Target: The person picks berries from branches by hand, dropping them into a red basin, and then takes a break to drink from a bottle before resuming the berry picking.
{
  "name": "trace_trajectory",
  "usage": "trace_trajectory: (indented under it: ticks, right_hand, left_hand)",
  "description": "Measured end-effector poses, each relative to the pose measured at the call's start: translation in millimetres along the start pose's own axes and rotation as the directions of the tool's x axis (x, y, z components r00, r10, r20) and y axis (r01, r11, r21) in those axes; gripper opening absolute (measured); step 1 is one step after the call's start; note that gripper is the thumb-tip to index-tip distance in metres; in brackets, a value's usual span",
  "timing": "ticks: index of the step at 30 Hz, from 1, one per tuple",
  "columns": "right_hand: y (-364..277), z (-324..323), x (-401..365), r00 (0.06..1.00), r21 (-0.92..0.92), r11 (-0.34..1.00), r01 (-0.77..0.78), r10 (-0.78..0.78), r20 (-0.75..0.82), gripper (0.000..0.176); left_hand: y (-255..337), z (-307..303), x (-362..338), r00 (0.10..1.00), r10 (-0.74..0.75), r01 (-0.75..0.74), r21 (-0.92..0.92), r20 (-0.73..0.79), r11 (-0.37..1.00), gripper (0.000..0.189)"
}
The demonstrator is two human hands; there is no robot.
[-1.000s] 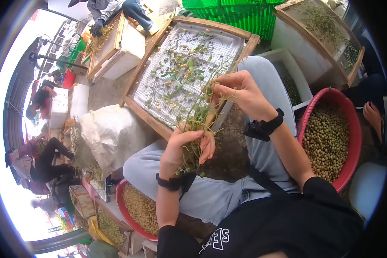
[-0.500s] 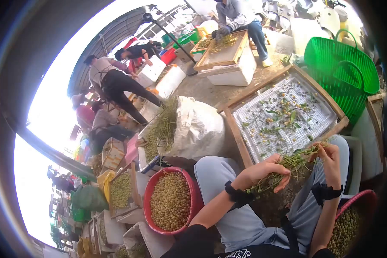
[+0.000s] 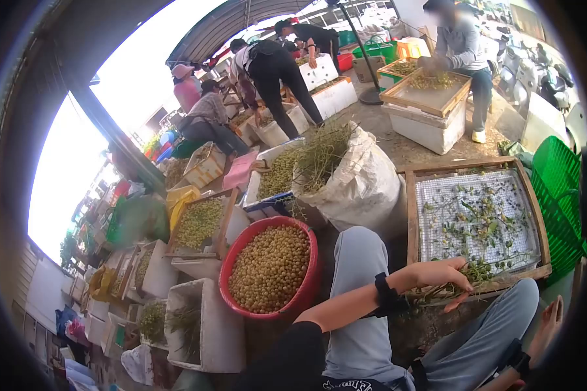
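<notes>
At the near rim of the sieve tray (image 3: 411, 215), the left hand (image 3: 437, 277) clasps stalks (image 3: 479, 270) in its fingers, probably mid-stripping; plucking next needs the right hand (image 3: 549, 322), whose fingers I cannot tell to be wide or closed.

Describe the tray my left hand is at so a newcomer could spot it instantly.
Find the big white sack stuffed with green stalks; the tray lies just right of it, beside the green basket. The left hand holds a bunch of stems at its near edge. It alone among the wooden trays shows a white mesh bottom strewn with leaves.
</notes>
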State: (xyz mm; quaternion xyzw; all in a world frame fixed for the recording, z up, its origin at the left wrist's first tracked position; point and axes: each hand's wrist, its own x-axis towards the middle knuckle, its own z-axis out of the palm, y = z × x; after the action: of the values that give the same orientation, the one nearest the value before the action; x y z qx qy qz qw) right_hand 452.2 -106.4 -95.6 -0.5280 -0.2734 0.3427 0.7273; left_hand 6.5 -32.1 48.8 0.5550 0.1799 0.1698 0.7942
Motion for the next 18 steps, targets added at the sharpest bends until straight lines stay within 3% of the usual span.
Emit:
trace_trajectory:
  ticks: [2, 7, 8, 9, 11, 12, 14, 16, 18]
  right_hand:
    - [27.3, -31.5, 32.7, 0.993, -0.026, 0.995, -0.101, 0.102, 0.053, 0.037]
    - [41.8, -58.1, 51.7, 0.932, -0.09, 0.932, -0.351, 0.357, 0.062, 0.044]
    - [41.1, -59.9, 49.5, 0.983, -0.347, 0.92, -0.184, 0.179, -0.046, 0.046]
    - [33.8, -52.3, 42.2, 0.995, -0.592, 0.805, -0.037, -0.028, -0.1, 0.047]
    - [9.0, -25.6, 20.3, 0.9, -0.934, 0.333, 0.128, -0.435, -0.032, 0.049]
    - [-6.9, -9.6, 8.9, 0.803, -0.992, 0.03, 0.122, -0.59, 0.081, 0.051]
    - [-38.9, 27.3, -20.9, 0.765, -0.981, -0.139, 0.136, -0.614, 0.193, 0.05]
    - [-56.3, 79.4, -58.9, 0.887, -0.958, 0.158, 0.241, -0.437, 0.151, 0.046]
    - [-55.8, 105.4, -66.3, 0.944, -0.811, 0.5, 0.304, -0.271, 0.187, 0.04]
  left_hand:
    - [-1.4, 5.6, -2.0, 0.999, 0.004, -0.008, -0.069, -0.048, 0.998, 0.027]
    - [-13.0, 7.2, 6.2, 0.995, -0.007, 0.015, -0.078, 0.103, 0.997, 0.027]
    - [-14.6, 7.4, 7.6, 0.993, -0.01, 0.02, -0.081, 0.121, 0.996, 0.027]
    - [-14.3, 7.6, 7.9, 0.993, -0.015, 0.024, -0.081, 0.113, 0.996, 0.028]
    - [-11.5, 8.3, 7.7, 0.994, -0.023, 0.031, -0.074, 0.105, 0.997, 0.03]
    - [-10.8, 7.0, 8.5, 0.995, -0.001, 0.008, -0.073, 0.098, 0.997, 0.03]
    - [-11.8, 4.6, 9.2, 0.995, 0.032, -0.024, -0.073, 0.099, 0.997, 0.03]
    - [-8.6, 3.3, 8.7, 0.993, 0.041, -0.033, -0.068, 0.115, 0.997, 0.029]
    - [-5.2, 4.4, 6.1, 0.995, 0.03, -0.023, -0.072, 0.094, 0.997, 0.028]
